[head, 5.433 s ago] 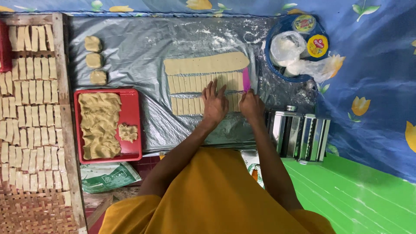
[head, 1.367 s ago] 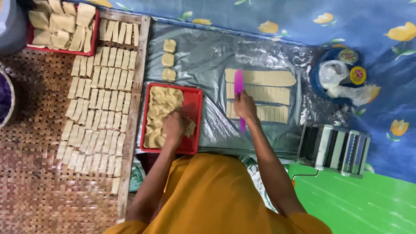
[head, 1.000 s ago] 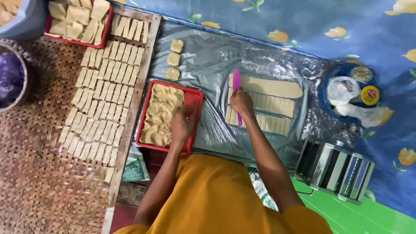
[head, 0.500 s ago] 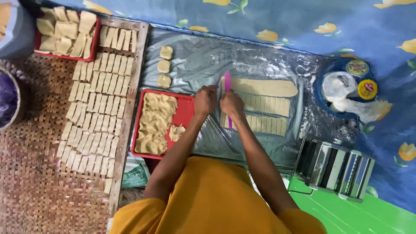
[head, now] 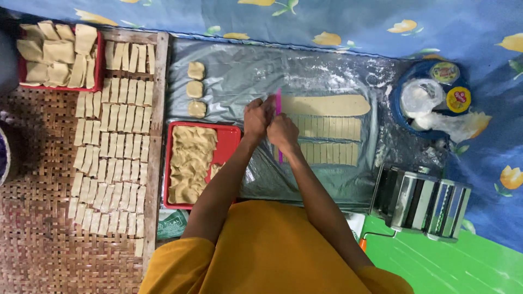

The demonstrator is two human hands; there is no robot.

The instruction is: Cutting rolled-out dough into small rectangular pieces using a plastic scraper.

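While the right hand (head: 283, 132) closes round the pink cutter (head: 279, 103) and the left hand (head: 257, 113) pinches its upper end, the dough strips (head: 329, 126) lie just beside on the plastic sheet (head: 245, 71); a slanted blade could leave uneven pieces.

The clear plastic sheet (head: 305, 174) looks shiny and crinkly, with white floury dust on it. The dough strips (head: 327, 128) on it look soft, smooth and matt. The pink ruler (head: 279, 103) looks like hard, smooth plastic. The red tray (head: 231, 136) is glossy plastic too. The pasta roller (head: 422, 198) is shiny metal. The woven mat (head: 38, 179) looks rough and dry. The blue flowered cloth (head: 381, 27) looks soft.
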